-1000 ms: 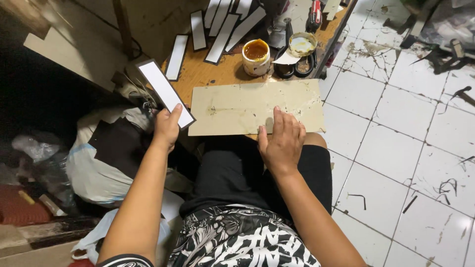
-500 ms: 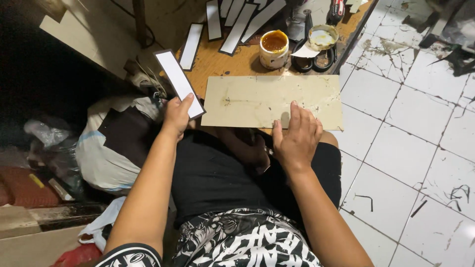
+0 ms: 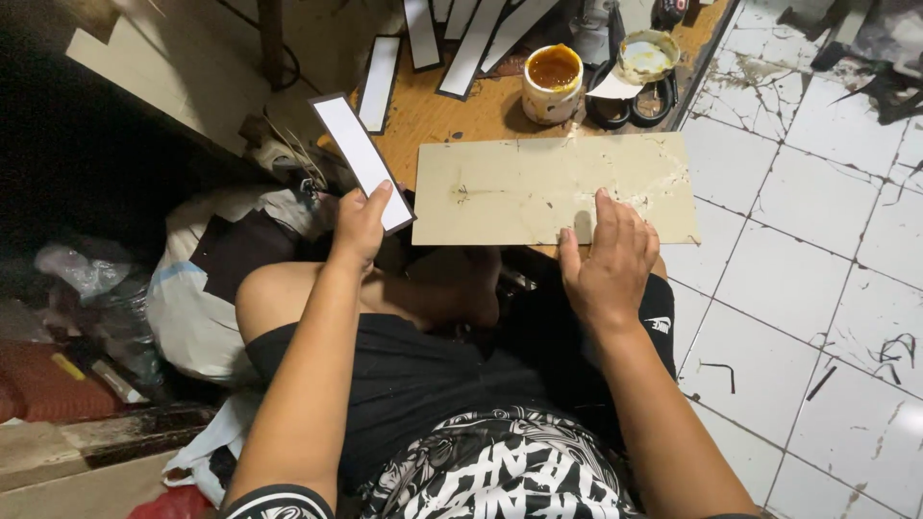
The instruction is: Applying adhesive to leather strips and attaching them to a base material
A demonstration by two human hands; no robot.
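nearby, glue pot (image 3: 553, 82) and strips (image 3: 378, 82) crowd beige board (image 3: 519, 187).

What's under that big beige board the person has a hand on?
The beige board lies on a low wooden table, its near edge over the person's lap. The right hand presses on it. Whatever lies beneath the board is covered.

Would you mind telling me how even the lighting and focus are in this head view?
Head view: uneven light, with the white tiled floor bright and the far left nearly black; both hands, left and right, and the beige board look sharp; the right hand casts a small shadow on the board.
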